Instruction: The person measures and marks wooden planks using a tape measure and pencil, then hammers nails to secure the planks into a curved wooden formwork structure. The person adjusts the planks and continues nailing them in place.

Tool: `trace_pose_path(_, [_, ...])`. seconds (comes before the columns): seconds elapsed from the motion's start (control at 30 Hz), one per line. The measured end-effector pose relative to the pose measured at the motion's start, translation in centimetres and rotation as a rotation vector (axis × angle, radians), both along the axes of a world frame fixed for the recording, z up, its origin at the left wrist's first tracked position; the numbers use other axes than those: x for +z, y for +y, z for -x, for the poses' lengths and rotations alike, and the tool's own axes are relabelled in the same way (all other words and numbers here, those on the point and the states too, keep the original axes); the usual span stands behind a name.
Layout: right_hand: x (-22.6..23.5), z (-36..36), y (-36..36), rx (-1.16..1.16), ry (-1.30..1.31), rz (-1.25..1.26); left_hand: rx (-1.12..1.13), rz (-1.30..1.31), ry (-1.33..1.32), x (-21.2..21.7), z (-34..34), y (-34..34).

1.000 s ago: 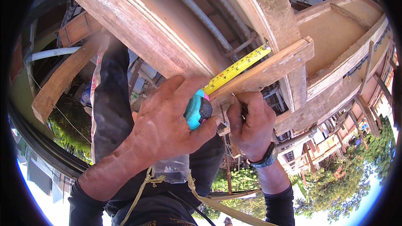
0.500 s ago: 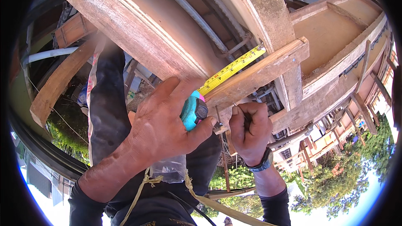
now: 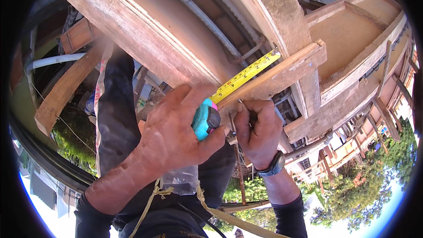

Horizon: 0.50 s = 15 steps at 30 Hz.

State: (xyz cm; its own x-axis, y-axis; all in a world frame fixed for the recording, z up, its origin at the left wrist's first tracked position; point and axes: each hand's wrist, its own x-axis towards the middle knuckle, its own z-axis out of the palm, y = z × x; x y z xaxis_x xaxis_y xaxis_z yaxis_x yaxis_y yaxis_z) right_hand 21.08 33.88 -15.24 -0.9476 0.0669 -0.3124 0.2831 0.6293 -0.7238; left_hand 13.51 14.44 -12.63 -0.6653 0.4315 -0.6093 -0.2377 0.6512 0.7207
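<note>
- Nearest the camera, the person's dark sleeves come up from the lower edge, with a clear plastic bag (image 3: 181, 180) and a strand of yellowish cord (image 3: 155, 196) hanging between them.
- The left hand (image 3: 174, 136) is curled round a teal tape measure case (image 3: 205, 121); thumb and fingers grip it from both sides, so the hand is closed on it.
- The right hand (image 3: 257, 132), with a wristwatch (image 3: 274, 166) on its wrist, is bunched into a loose fist just beside the case; it pinches a thin pencil (image 3: 246, 108) whose tip meets the wood. How tightly the fingers close cannot be told.
- From the case the yellow tape blade (image 3: 244, 76) runs out, its long axis slanting up and to the right, the free end pointing toward the far end of the batten.
- The blade lies along the upper edge of a wooden batten (image 3: 282, 77), touching it, both on the same slant.
- Beyond it stand a broad timber beam (image 3: 132, 31) and a grey pipe (image 3: 207, 20).
- Farthest off are a plank formwork (image 3: 352, 31), scaffold-like timbers and green trees (image 3: 365, 189).
</note>
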Motion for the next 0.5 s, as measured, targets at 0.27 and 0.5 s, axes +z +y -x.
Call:
trace_pose_path(0.27, [2.1,-0.1,0.4,-0.024,-0.164,-0.083,0.009,-0.01,0.012,-0.3,-0.2,-0.1])
trace_pose_path(0.5, [3.3,-2.1,2.9,-0.696,-0.294,0.433,-0.008,-0.049,-0.125,0.4,0.3,-0.8])
